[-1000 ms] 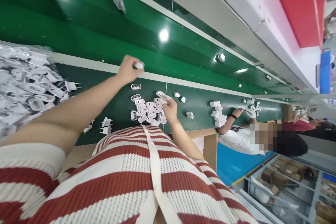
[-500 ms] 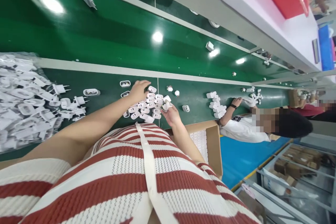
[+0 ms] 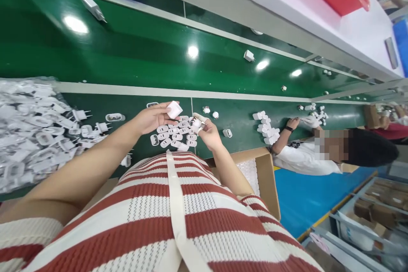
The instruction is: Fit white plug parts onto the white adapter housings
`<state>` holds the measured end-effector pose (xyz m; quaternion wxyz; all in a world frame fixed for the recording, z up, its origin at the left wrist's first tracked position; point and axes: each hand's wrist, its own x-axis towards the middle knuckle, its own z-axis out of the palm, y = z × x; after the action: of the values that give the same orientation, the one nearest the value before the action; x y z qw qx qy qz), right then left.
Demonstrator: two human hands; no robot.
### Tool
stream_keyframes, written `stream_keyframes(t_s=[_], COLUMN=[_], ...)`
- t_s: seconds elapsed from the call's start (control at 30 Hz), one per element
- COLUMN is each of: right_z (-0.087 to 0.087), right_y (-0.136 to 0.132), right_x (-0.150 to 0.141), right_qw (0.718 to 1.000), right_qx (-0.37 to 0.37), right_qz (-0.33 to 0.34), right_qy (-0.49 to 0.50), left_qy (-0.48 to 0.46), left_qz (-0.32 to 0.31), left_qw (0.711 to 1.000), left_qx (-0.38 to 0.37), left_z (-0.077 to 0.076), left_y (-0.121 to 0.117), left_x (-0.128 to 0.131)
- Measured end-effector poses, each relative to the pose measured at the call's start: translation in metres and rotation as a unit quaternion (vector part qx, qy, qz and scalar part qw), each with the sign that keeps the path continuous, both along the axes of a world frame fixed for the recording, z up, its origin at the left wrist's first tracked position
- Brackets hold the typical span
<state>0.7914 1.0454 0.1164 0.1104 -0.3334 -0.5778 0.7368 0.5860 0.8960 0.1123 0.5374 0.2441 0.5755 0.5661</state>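
My left hand (image 3: 152,117) is closed on a white charger plug body (image 3: 174,109), lifted just above a cluster of white plug shells (image 3: 175,134) lying in rows on the green bench. My right hand (image 3: 207,132) is pinched on a small white part (image 3: 196,123) at the cluster's right edge. The two hands are close together over the cluster.
A big heap of bagged white plugs (image 3: 28,127) lies at the left. A green conveyor belt (image 3: 143,51) carries single chargers (image 3: 91,5) behind. An open cardboard box (image 3: 258,174) sits at my right. A seated co-worker (image 3: 318,153) handles more plugs (image 3: 266,129) farther along.
My left hand came back from the belt's edge to the cluster and has lifted one plug body from it. My right hand stayed at the cluster's right side.
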Motion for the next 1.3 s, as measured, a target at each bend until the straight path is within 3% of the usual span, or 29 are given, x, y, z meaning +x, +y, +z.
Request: stream_keyframes(t_s=[0.13,0.3,0.43,0.57,0.67,0.87,1.07,1.3], right_z=[0.031,0.077,0.107,0.126,0.133,0.13,0.128,0.132], right_y=[-0.015,-0.029,-0.037,-0.045,-0.048,-0.049,-0.06,-0.072], right_x=[-0.021,-0.03,-0.027,-0.023,-0.019,-0.011,-0.013,-0.018], right_qw=[0.997,0.984,0.967,0.961,0.951,0.936,0.897,0.86], right_qx=[-0.031,0.053,0.094,0.148,0.187,0.236,0.317,0.391], right_qz=[0.034,0.08,0.113,0.078,0.056,0.045,0.025,-0.008], right_qy=[0.062,0.15,0.206,0.22,0.241,0.258,0.307,0.328], left_qy=[0.002,0.003,0.044,0.051,0.015,-0.108,-0.033,0.04], left_qz=[0.048,0.101,0.079,0.06,0.088,0.118,0.195,0.206], left_qw=[0.999,0.992,0.984,0.968,0.963,0.965,0.972,0.97], left_qx=[-0.017,0.069,0.154,0.238,0.254,0.205,0.127,0.122], left_z=[0.028,0.057,0.084,0.108,0.122,0.142,0.158,0.173], left_y=[-0.037,-0.072,-0.086,-0.087,-0.083,-0.076,-0.075,-0.075], left_x=[0.011,0.017,0.02,0.026,0.03,0.036,0.051,0.062])
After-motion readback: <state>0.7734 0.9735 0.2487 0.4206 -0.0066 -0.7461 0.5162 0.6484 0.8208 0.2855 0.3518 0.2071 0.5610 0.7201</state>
